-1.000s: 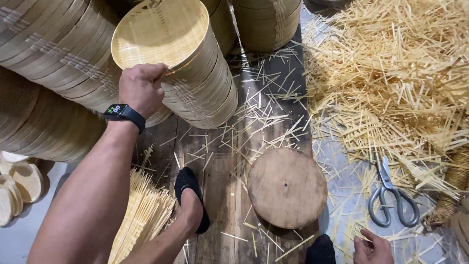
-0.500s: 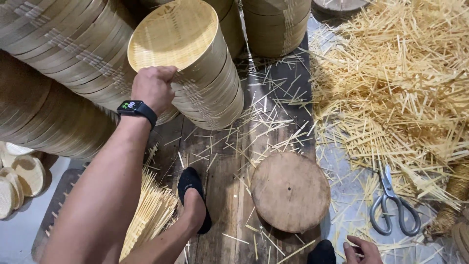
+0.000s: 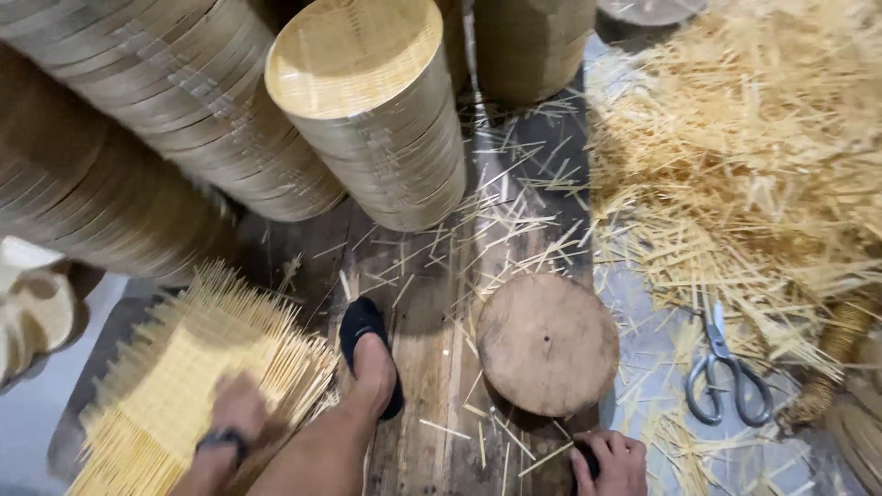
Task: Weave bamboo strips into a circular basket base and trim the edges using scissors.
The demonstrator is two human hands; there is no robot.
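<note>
The left hand (image 3: 237, 404) is low at the bottom left, blurred, with a dark band at the wrist; it rests on a square woven bamboo mat (image 3: 188, 390) with loose strip ends sticking out all round its edges; whether the fingers grip the mat or only press on it I cannot tell. The right hand (image 3: 611, 461) sits at the bottom edge, fingers curled in on something small and dark, which is too hidden to name; it lies just below a round wooden block (image 3: 548, 343) that stands on the plank floor (image 3: 432, 303).

Between the two hands a bare leg reaches forward, its foot in a black slipper (image 3: 367, 344) set flat on the planks, just beside the mat's right edge; thin bamboo slivers (image 3: 510, 216) lie scattered over the planks around the foot and the block.

To the right of the block a pair of metal scissors (image 3: 726, 372) lies closed on a pale sheet, near a deep heap of bamboo strips (image 3: 744, 156) that fills the upper right.

Beyond the foot stands a tall stack of round bamboo trays (image 3: 372, 110), tilted a little, its pale woven top facing up; larger leaning stacks (image 3: 147, 101) crowd the upper left, touching one another, and another stack (image 3: 533, 41) stands behind at top centre.
</note>
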